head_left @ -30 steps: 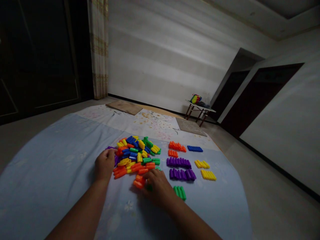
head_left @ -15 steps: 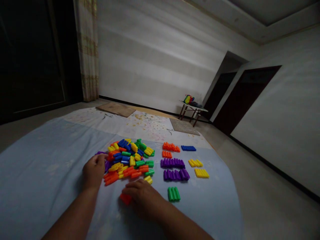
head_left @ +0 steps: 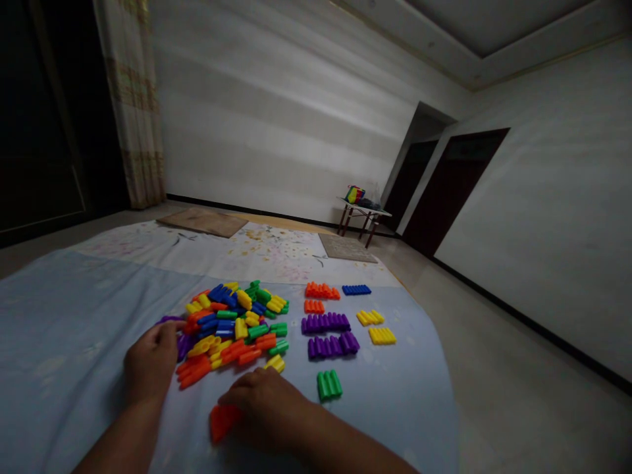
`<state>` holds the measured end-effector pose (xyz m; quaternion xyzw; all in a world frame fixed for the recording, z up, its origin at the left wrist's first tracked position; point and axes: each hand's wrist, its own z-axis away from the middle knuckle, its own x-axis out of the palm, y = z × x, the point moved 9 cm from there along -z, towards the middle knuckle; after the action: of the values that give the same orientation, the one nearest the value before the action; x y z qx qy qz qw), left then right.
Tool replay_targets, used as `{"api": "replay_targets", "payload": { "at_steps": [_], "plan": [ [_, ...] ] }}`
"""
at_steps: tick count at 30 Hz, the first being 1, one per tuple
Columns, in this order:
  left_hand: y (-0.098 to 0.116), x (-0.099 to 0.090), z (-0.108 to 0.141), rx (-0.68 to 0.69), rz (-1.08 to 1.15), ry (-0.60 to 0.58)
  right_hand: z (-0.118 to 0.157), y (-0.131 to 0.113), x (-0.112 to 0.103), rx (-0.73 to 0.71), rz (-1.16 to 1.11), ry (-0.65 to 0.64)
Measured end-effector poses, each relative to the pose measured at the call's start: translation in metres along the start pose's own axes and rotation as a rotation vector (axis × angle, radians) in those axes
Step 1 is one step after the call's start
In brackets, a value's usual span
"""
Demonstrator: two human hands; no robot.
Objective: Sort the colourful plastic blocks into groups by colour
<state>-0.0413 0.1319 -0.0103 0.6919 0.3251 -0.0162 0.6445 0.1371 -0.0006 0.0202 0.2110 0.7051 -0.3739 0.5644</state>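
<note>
A mixed heap of bullet-shaped plastic building blocks (head_left: 232, 326) in orange, yellow, blue, green and purple lies on a pale blue floral cloth (head_left: 395, 408). At the heap's left edge is my left hand (head_left: 153, 359), its fingers curled in beside purple blocks (head_left: 184, 345); what they hold, if anything, is hidden. In front of the heap, my right hand (head_left: 266, 405) has its fingers closed over an orange block (head_left: 222, 421), which sticks out on the left. A yellow block (head_left: 275, 363) lies just beyond the right knuckles.
Sorted by colour on the right are orange rows (head_left: 322, 290), a blue row (head_left: 356, 289), purple rows (head_left: 326, 323), yellow groups (head_left: 382, 336) and a green group (head_left: 329, 384). Two brown boards (head_left: 205, 221) lie at the cloth's far side. Farther back stands a small table (head_left: 363, 209).
The view has swung a little to the right. My right hand has drawn the orange block slightly nearer to me. My left hand has stayed at the heap's left edge.
</note>
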Motion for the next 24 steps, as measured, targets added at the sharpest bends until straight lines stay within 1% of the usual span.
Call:
{"api": "replay_targets", "payload": {
  "at_steps": [4,8,10,12,14,15,17,19,21,23,24],
  "plan": [
    [-0.006,0.002,-0.003,-0.002,-0.005,0.001,-0.002,0.003,0.001,0.036,0.039,0.041],
    [-0.003,0.001,-0.004,0.011,-0.032,0.004,-0.003,0.007,0.007,0.086,0.043,0.050],
    [-0.001,0.000,-0.003,0.000,-0.047,-0.002,-0.001,0.008,0.004,0.090,0.011,0.051],
    [0.001,0.000,-0.002,-0.004,-0.051,-0.017,0.006,0.012,-0.011,0.085,-0.050,0.105],
    [0.002,0.000,-0.002,-0.001,-0.041,-0.023,0.016,0.026,-0.037,0.108,-0.115,0.213],
    [0.002,0.000,-0.002,-0.001,-0.034,-0.025,0.023,0.038,-0.052,0.138,-0.140,0.272],
    [0.000,0.001,-0.002,-0.012,-0.025,-0.026,0.038,0.070,-0.080,0.196,-0.160,0.389],
    [-0.003,0.002,-0.003,-0.028,-0.018,-0.027,0.053,0.114,-0.102,0.293,-0.155,0.492],
    [-0.003,0.002,-0.003,-0.036,-0.017,-0.020,0.067,0.165,-0.112,0.447,-0.139,0.511],
    [-0.002,0.001,-0.002,-0.049,-0.012,-0.012,0.082,0.215,-0.117,0.653,-0.054,0.511],
    [-0.002,0.000,-0.001,-0.055,-0.009,-0.011,0.087,0.235,-0.118,0.704,-0.036,0.509]
  ]
}}
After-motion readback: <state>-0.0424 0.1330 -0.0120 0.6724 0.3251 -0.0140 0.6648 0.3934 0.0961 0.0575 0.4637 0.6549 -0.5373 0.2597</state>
